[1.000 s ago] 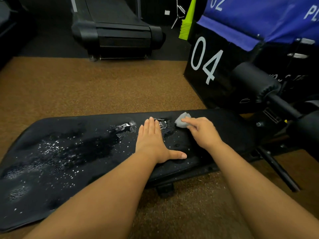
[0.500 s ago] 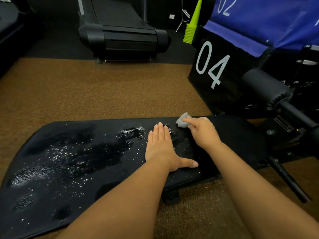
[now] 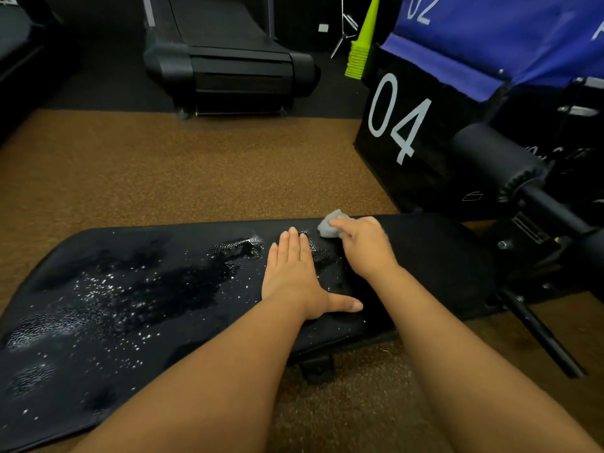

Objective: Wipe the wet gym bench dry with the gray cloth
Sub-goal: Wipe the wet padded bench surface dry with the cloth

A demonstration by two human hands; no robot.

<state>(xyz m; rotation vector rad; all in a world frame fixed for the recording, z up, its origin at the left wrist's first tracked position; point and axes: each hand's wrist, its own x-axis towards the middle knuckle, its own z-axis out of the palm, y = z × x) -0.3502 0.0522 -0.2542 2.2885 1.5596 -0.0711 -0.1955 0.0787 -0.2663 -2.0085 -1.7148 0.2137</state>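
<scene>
The black padded gym bench (image 3: 130,322) lies across the lower view, with water drops and wet patches over its left and middle parts. My left hand (image 3: 297,276) rests flat on the pad, fingers straight, thumb spread to the right. Just to its right, my right hand (image 3: 366,246) grips a small bunched gray cloth (image 3: 328,225) and holds it down near the pad's far edge. Most of the cloth is hidden under my fingers.
Brown speckled flooring (image 3: 196,171) surrounds the bench. A black box marked 04 (image 3: 402,125) under a blue cover (image 3: 490,37) stands at the right, beside the bench's roller pad (image 3: 490,158) and frame. A treadmill (image 3: 225,60) and stacked green cones (image 3: 359,50) are farther back.
The camera view drifted, shifting everything slightly right and down in the frame. My hands kept nearly the same places on the bench, the right one still holding the cloth.
</scene>
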